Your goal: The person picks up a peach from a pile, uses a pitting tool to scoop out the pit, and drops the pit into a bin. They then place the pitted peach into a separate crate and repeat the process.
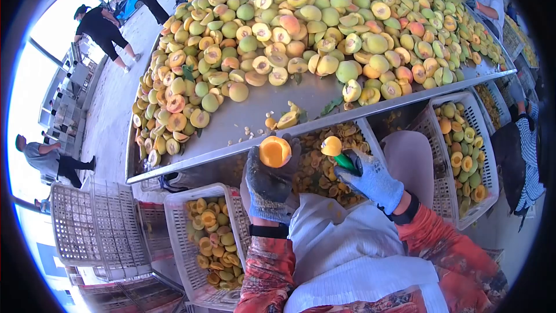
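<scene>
My left hand, in a dark-stained glove, holds a halved orange fruit with its hollow cut face up. In my right hand, gloved in light blue, is a green-handled tool. A small piece of fruit sits at the tool's far end. Both hands are over a crate of cut fruit pieces, just in front of the metal table's edge. A large heap of halved and whole fruits covers much of the table.
Crates of fruit stand at the left and right. Empty crates are stacked farther left. Beside the right crate is a pinkish seat. People stand at the left, and a person is at the table's far right.
</scene>
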Motion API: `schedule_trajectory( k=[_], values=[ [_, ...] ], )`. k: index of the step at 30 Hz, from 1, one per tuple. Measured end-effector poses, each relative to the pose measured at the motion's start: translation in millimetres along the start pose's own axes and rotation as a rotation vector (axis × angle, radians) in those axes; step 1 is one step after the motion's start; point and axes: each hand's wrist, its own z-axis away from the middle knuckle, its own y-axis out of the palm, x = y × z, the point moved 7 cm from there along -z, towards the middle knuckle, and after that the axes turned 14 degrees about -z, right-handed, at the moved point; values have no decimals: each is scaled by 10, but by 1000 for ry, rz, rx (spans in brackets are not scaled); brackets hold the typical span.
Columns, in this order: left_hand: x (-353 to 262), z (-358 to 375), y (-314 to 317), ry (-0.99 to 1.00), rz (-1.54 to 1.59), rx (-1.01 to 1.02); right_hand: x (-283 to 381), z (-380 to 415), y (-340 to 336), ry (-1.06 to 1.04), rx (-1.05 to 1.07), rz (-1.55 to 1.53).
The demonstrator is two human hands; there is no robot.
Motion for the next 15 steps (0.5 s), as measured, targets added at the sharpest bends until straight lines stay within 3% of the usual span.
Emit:
schedule_trajectory(
  k=[2, 3, 6, 8, 10, 13, 15],
  values=[
    [57, -42, 69, -33, 49, 42, 131, -64, -140, -78, -129, -46],
    [96, -66, 56, -32, 20, -28, -151, -101, 54, 126, 176, 214],
    [189, -149, 40, -80, 147, 18, 7, -72, -94, 71, 51, 226],
    [218, -131, -69, -127, 148, 9, -6, -53, -88, 156, 93, 137],
    [174, -171, -69, -147, 144, 35, 71, -107, -147, 69, 3, -181],
    [204, -167, 24, -238, 203, 73, 128, -106, -154, 12, -24, -206],
    [188, -107, 65, -208, 156, -33, 203, -91, -157, -15, -39, -227]
  ],
)
